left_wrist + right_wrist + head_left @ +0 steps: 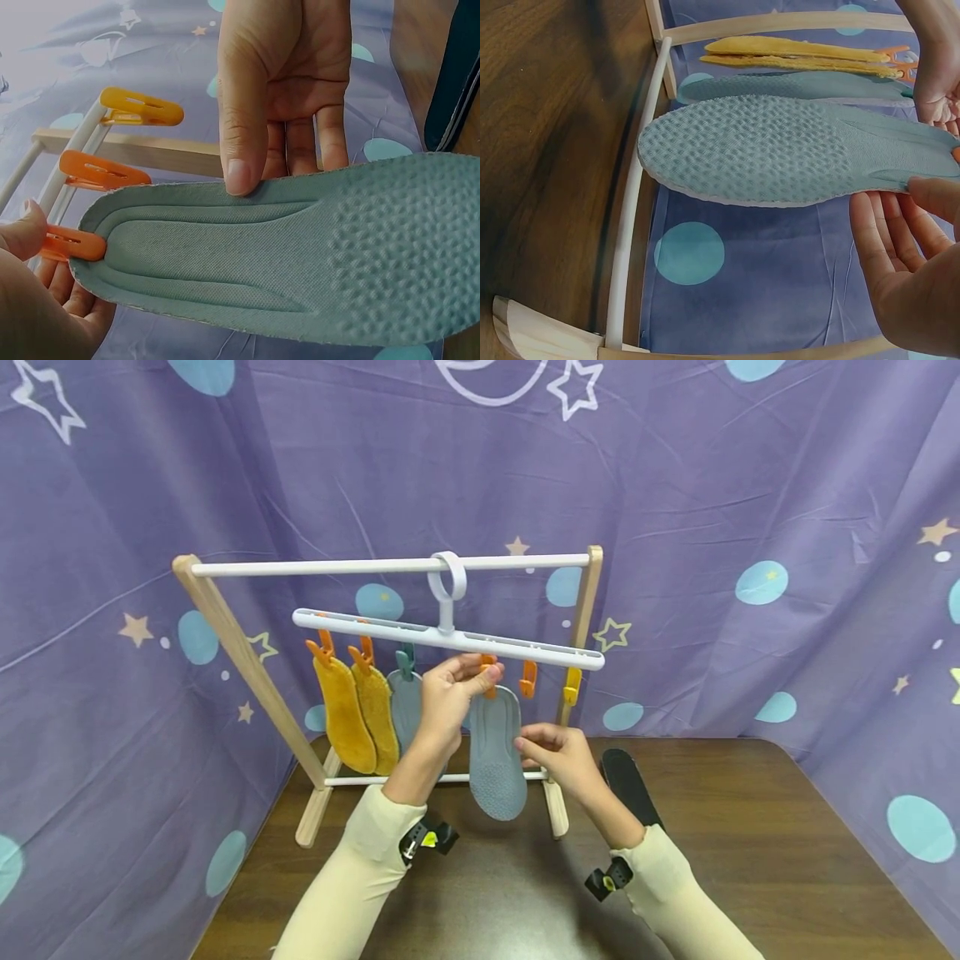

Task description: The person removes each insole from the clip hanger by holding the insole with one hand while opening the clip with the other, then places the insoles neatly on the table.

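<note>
A grey-green insole (pixel 497 760) hangs heel up beneath the white hanger (pixel 517 649), its heel end at an orange clip (pixel 79 244). My left hand (pixel 448 697) pinches that clip between thumb and fingers. Lower down, my right hand (pixel 558 756) holds the insole's side edge, with the thumb on the front face and the fingers behind it. Two yellow insoles (pixel 343 714) hang from orange clips further left. Between them and my left hand, another grey-green insole (pixel 795 86) hangs from a green clip (pixel 406 662), partly hidden by that hand in the head view.
The hanger hooks over the white top bar (pixel 315 567) of a wooden-legged rack (pixel 251 652). To the right hang an orange clip (pixel 528 679) and a yellow clip (pixel 572 687) with nothing in them. A black insole (pixel 628 785) lies on the brown table (pixel 750 860) beside my right forearm.
</note>
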Demonstrator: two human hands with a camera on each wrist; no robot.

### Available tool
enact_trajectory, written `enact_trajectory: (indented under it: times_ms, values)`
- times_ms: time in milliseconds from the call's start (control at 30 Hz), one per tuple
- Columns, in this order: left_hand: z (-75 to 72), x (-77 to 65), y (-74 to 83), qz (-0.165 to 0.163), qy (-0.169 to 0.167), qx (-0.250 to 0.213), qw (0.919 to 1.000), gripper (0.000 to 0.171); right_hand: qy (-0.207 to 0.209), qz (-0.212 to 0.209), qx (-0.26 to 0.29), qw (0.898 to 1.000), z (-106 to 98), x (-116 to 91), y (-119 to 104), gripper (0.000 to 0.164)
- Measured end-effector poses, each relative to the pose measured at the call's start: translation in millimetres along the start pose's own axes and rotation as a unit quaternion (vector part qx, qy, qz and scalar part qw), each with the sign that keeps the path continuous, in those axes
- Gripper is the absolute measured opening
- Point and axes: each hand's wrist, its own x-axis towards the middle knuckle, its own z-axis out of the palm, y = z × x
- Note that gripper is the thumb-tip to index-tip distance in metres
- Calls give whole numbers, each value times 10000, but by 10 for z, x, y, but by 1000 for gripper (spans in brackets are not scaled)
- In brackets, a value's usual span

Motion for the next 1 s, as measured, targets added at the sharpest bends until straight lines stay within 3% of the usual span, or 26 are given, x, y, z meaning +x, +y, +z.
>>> enact_trajectory:
  times_ms: [1000]
  values:
    - [15,9,-19,95,276,-198,9994,17,11,158,29,9999,39,-40,-25,26]
